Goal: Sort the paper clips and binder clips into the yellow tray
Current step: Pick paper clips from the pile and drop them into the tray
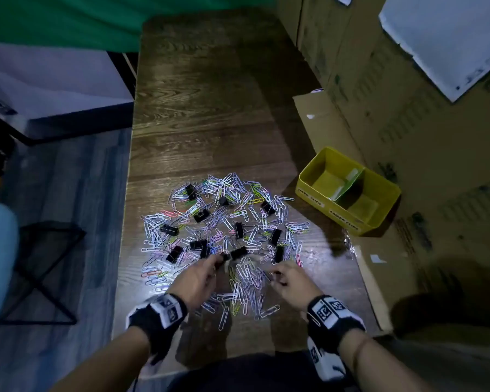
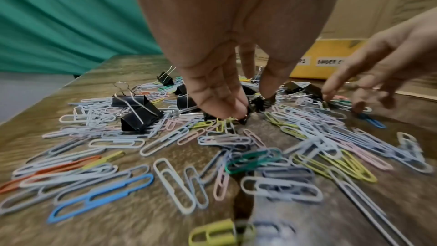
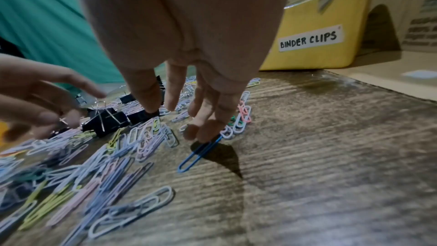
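Note:
A wide pile of pastel paper clips (image 1: 246, 281) mixed with several black binder clips (image 1: 239, 229) covers the near half of the wooden table (image 1: 204, 108). My left hand (image 1: 222, 260) reaches into the pile and pinches a small black binder clip (image 2: 256, 103) between thumb and fingers. My right hand (image 3: 201, 136) is at the pile's right edge, its fingertips pinching the end of a blue paper clip (image 3: 196, 156) that still touches the table. The yellow tray (image 1: 327, 212), split into two compartments, stands to the right; one label reads "BINDER CLIPS" (image 3: 309, 40). Both compartments look bare.
The tray sits on flat cardboard (image 1: 374, 281) beside the table, with stacked cardboard boxes (image 1: 408, 123) behind it. A green cloth (image 1: 68, 21) hangs at the back left. A black folding frame (image 1: 40, 273) stands on the floor to the left.

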The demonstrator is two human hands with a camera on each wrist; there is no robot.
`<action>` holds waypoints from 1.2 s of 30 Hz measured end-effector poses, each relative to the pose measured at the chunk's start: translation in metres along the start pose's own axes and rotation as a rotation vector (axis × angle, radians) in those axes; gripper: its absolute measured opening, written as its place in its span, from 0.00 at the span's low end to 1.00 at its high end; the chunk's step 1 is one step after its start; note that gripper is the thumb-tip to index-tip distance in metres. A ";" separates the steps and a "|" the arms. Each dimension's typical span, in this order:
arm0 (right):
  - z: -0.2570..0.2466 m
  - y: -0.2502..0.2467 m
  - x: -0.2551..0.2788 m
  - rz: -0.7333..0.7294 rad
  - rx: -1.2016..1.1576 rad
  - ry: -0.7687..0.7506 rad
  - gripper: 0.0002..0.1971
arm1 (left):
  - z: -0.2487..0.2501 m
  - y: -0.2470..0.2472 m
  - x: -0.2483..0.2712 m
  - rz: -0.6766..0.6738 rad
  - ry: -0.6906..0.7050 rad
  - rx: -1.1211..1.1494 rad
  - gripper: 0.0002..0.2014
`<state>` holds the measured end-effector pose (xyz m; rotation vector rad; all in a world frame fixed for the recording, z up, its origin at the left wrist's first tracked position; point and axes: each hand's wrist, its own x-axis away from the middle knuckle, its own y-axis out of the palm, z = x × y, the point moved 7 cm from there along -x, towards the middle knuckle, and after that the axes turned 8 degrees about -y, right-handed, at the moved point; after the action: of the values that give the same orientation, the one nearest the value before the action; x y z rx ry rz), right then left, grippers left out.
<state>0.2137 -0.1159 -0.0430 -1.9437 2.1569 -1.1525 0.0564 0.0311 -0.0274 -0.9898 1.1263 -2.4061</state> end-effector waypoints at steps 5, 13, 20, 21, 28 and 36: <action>-0.007 0.027 0.010 -0.112 0.369 0.032 0.39 | -0.013 0.049 0.045 -0.110 -0.187 -0.189 0.35; -0.023 0.056 -0.004 -0.084 0.517 0.044 0.35 | 0.020 0.082 0.018 -0.093 -0.128 -0.264 0.30; -0.016 0.053 -0.015 -0.009 0.349 0.003 0.14 | 0.031 0.080 0.002 -0.124 -0.043 -0.299 0.16; -0.013 0.054 -0.017 -0.016 0.356 -0.001 0.15 | 0.032 0.079 0.001 -0.125 -0.030 -0.310 0.17; -0.001 0.048 -0.022 0.005 0.303 -0.027 0.12 | 0.038 0.058 -0.006 -0.062 -0.051 -0.146 0.16; 0.008 -0.015 -0.002 0.264 -0.343 0.029 0.07 | 0.029 0.009 -0.015 -0.064 -0.185 0.355 0.11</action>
<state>0.2308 -0.1176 -0.0416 -1.6756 2.6735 -0.8184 0.0870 0.0166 -0.0280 -1.1074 0.5855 -2.3896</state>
